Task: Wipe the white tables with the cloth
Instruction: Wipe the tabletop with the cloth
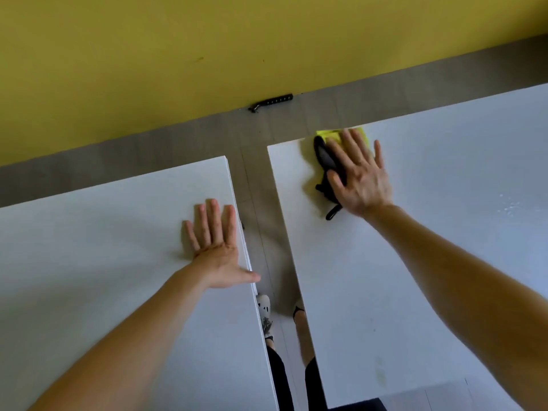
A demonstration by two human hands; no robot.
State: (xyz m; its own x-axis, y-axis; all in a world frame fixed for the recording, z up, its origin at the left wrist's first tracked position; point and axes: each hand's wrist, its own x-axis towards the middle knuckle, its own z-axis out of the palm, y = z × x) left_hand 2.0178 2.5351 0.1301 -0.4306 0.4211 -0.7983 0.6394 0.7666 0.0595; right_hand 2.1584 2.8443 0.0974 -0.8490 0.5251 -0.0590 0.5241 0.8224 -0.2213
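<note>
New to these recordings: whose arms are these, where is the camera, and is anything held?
No machine here: a person wears one wide-angle camera on the head, looking down at their own bare arms. They stand between two white tables. The left hand rests flat on the left table, thumb past its edge. The right hand presses, fingers straight, on a yellow and black cloth near the far edge of the right table. Nothing is gripped. Beyond lie grey floor and a yellow wall.
</note>
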